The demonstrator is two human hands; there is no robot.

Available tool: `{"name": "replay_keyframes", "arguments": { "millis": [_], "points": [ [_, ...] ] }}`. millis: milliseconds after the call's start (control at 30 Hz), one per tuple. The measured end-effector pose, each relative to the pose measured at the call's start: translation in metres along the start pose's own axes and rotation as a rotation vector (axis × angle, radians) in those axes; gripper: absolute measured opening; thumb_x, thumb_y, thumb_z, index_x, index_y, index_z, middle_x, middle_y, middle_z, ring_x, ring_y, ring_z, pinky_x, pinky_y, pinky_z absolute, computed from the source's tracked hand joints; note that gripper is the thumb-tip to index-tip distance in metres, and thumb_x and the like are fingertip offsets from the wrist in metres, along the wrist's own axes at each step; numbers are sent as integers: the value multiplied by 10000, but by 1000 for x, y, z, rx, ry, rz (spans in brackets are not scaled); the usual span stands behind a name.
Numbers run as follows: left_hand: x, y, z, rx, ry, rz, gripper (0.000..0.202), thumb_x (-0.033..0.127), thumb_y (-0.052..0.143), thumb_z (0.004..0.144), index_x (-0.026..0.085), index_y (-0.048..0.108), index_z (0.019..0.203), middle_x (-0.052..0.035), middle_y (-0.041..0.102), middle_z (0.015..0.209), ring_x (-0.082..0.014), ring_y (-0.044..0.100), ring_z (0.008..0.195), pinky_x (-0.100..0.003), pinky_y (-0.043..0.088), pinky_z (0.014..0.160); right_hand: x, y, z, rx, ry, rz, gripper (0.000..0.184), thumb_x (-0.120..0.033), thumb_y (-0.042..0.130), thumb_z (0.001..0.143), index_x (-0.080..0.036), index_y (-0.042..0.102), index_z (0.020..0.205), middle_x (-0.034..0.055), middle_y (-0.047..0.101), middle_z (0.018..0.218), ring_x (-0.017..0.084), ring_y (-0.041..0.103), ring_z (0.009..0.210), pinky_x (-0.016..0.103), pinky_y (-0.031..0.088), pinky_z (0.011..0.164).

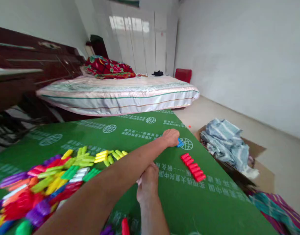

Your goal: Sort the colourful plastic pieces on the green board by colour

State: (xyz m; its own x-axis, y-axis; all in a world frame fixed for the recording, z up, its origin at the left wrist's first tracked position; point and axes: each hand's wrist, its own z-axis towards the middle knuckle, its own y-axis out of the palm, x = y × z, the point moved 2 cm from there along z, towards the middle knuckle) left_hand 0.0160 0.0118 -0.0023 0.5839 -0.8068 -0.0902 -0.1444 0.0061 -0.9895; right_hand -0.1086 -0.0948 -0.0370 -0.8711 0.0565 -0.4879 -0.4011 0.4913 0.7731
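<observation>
My left hand [171, 137] is stretched far across the green board [176, 195], its fingers curled around blue plastic toy pieces [180, 143] at the board's right side. The fingertips themselves are hidden from me. Below the left forearm, my right hand [148, 181] is closed, its fingers partly covered by that forearm. A pale pinkish bit shows at its fingers, too small to name. Near the left hand, a row of red toy pieces [193, 167] lies joined side by side on the board.
A heap of mixed-colour toy pieces [52, 176] covers the board's left. Yellow pieces [101, 156] lie behind my left forearm, and a red piece [125, 226] near the front. A cardboard box [258, 169] with cloth [225, 140] stands right; a bed [130, 94] is behind.
</observation>
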Motion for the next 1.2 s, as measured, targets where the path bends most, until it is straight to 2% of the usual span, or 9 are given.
{"name": "replay_keyframes", "arguments": {
  "millis": [233,333,500,667,800,900,967,1067,1200],
  "points": [
    [-3,-6,-4,38,-42,-35,298,332,553,741,135,674,930,-144,654,1047,-260,634,938,-317,511,742,3,-1,-1,-13,29,-31,36,-207,479,538,-195,453,560,-118,359,349,29,250,309,157,182,353],
    [-12,-15,-11,82,-69,-50,298,350,514,772,163,671,944,-119,653,1048,-239,626,942,-301,499,740,4,-4,1,-20,25,-75,84,-241,522,581,-194,454,566,-110,389,348,38,314,303,152,213,336],
    [-44,-33,-48,139,-102,-42,282,369,470,817,187,667,904,-82,666,966,-210,623,902,-281,473,731,7,-9,4,-33,49,-163,177,-326,595,636,-169,545,699,-25,591,434,70,448,319,150,254,318],
    [-92,-36,-129,135,-176,-2,288,356,495,815,182,658,976,-84,654,967,-212,622,867,-283,457,716,9,-15,1,-32,58,-227,256,-358,665,632,-165,557,762,-24,612,446,70,467,323,143,283,332],
    [-136,-23,-217,41,-282,41,282,347,515,809,185,650,997,-78,650,991,-206,614,878,-273,447,729,8,-21,-4,-30,40,-294,315,-370,713,592,-166,567,782,-30,617,454,71,486,338,143,302,344],
    [-161,-16,-290,-13,-419,41,251,322,521,803,183,647,970,-74,653,974,-200,610,867,-263,438,728,9,-26,-6,-31,20,-345,335,-342,725,557,-159,582,799,-21,633,473,75,504,360,148,337,359],
    [-169,-14,-337,-42,-497,17,200,289,519,798,174,652,895,-71,657,920,-192,609,828,-255,430,712,12,-30,-7,-36,1,-392,353,-339,729,536,-154,590,803,-16,637,477,79,511,369,154,351,362],
    [-167,-11,-399,-59,-574,-75,146,234,506,785,174,639,793,-48,652,820,-170,594,757,-239,417,676,17,-33,-8,-46,-52,-499,379,-361,736,514,-150,597,796,-12,635,477,86,508,366,161,352,351],
    [-151,1,-454,-40,-629,-202,105,213,513,761,189,613,741,-17,631,762,-147,574,714,-222,403,662,24,-34,-14,-73,-160,-678,394,-403,743,515,-137,613,774,-12,622,473,81,489,359,162,339,335]
  ]
}}
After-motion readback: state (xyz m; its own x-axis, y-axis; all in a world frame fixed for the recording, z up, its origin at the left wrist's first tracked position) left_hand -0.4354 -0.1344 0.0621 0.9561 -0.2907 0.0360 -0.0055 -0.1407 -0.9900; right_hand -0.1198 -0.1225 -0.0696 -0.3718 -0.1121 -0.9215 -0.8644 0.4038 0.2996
